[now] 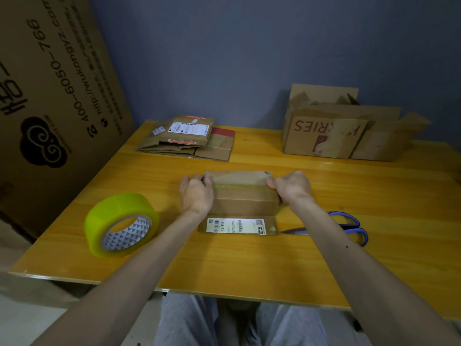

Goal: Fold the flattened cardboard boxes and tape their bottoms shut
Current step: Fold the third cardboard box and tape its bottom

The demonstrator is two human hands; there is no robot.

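A small brown cardboard box [243, 193] stands in the middle of the yellow wooden table [224, 265], with a strip of clear tape across its top face. One flap with a white barcode label [237, 225] lies flat toward me. My left hand [197, 192] grips the box's left end, fingers curled over the top edge. Its right end is gripped the same way by my right hand [290, 187]. A roll of yellow-green tape [122, 224] rests on the table left of my left forearm. A stack of flattened boxes [187, 138] lies at the back left.
Blue-handled scissors [349, 227] lie right of the box, partly under my right forearm. Two folded, open boxes [344, 131] stand at the back right. A large printed cardboard sheet [50, 96] leans along the left side. The table's near edge is just above my knees.
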